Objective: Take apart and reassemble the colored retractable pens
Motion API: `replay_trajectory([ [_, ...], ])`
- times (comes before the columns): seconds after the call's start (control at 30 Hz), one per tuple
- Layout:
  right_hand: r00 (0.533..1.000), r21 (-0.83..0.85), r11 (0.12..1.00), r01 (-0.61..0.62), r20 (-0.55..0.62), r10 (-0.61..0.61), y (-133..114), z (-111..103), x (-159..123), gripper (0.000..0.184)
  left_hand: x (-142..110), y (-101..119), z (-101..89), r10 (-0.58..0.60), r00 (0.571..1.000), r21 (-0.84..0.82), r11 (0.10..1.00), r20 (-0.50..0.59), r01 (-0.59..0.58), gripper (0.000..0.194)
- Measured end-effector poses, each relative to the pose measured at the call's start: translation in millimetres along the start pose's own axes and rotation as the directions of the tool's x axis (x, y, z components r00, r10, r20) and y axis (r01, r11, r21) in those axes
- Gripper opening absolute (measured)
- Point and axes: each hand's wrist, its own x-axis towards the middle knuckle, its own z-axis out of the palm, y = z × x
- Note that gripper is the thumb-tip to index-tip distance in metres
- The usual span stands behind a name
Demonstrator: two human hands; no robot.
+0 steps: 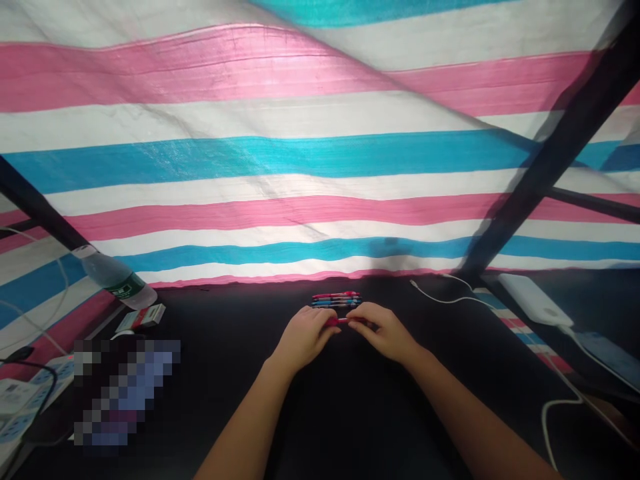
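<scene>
A red pen [342,321] lies level between my two hands, just above or on the black table. My left hand [307,337] pinches its left end with thumb and fingers. At the other end, my right hand [385,333] has its fingertips closed on the pen. Right behind the hands, several pens [336,296] rest side by side in a row, red at the back and blue toward the front. Parts of the nearest ones are hidden by my fingers.
A tilted plastic bottle [117,277] and a small box [143,319] are at the left, near a power strip [60,380] and a pixelated item [130,393]. On the right are a white power bank [535,300] and cables. A striped sheet [300,160] hangs behind the black table [350,413].
</scene>
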Motion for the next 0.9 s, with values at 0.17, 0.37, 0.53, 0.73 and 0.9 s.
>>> replay_trajectory([
  [0.17, 0.999, -0.039, 0.999, 0.028, -0.020, -0.029, 0.3, 0.7, -0.2, 0.017, 0.2, -1.5, 3.3, 0.004, 1.000, 0.024, 1.000, 0.016, -0.005, 0.022],
  [0.37, 0.998, -0.062, 0.997, 0.046, -0.042, -0.049, 0.3, 0.6, 0.3, 0.016, 0.3, -1.7, 6.2, 0.013, 1.000, 0.020, 1.000, 0.010, -0.013, 0.018],
  [0.53, 0.994, -0.073, 0.993, 0.096, -0.049, -0.099, 3.7, 2.5, 1.2, 0.012, 0.1, 0.8, 7.3, -0.020, 0.999, 0.061, 0.998, 0.039, 0.018, 0.020],
  [0.73, 0.984, -0.085, 0.984, 0.159, -0.065, -0.165, 3.5, 3.4, 3.0, 0.011, -0.3, 3.6, 7.5, -0.044, 0.993, 0.028, 0.999, 0.113, 0.041, 0.028],
  [0.9, 0.985, -0.087, 0.985, 0.149, -0.069, -0.155, 1.6, 1.1, 3.8, 0.012, -0.2, 7.2, 10.7, -0.101, 0.988, 0.046, 0.994, 0.114, 0.096, 0.021],
])
